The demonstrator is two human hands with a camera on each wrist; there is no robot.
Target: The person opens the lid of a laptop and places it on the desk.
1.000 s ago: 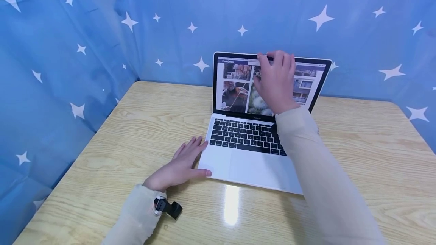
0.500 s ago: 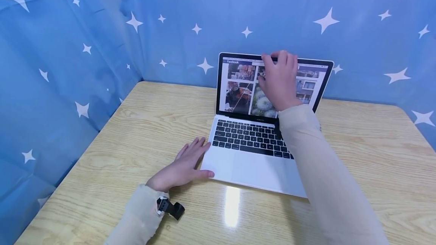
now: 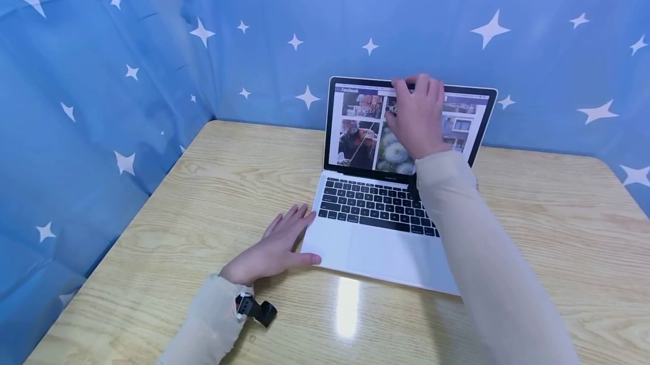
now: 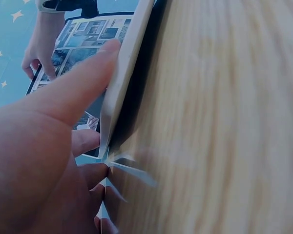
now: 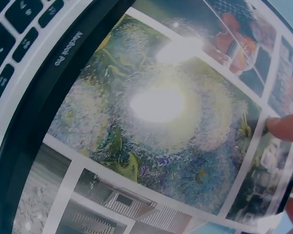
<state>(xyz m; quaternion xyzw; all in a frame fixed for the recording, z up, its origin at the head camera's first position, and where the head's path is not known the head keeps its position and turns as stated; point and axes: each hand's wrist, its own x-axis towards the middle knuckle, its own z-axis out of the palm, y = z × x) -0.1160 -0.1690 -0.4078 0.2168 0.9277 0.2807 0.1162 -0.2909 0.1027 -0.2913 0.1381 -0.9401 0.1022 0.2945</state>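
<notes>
A silver laptop [image 3: 376,249] with black keys stands unfolded on the table, its lit screen [image 3: 355,142] showing a page of photos. My right hand [image 3: 420,117] grips the screen's top edge, thumb on the front and other fingertips going over the rim. In the right wrist view that thumb [image 5: 285,129] lies against the picture area. My left hand [image 3: 269,252] rests at the front left corner of the base with fingers extended, its thumb touching the front edge. The left wrist view shows the left thumb [image 4: 95,68] on the base's rim. My right forearm hides the keyboard's right side.
The laptop stands on a light wooden table [image 3: 203,184]. A blue curtain [image 3: 264,71] with white stars hangs behind and along the left side. A black strap device [image 3: 256,308] sits on my left wrist.
The screen leans back slightly farther, with my right hand still on its top edge. My left hand stays at the base's corner. The head view has shifted slightly.
</notes>
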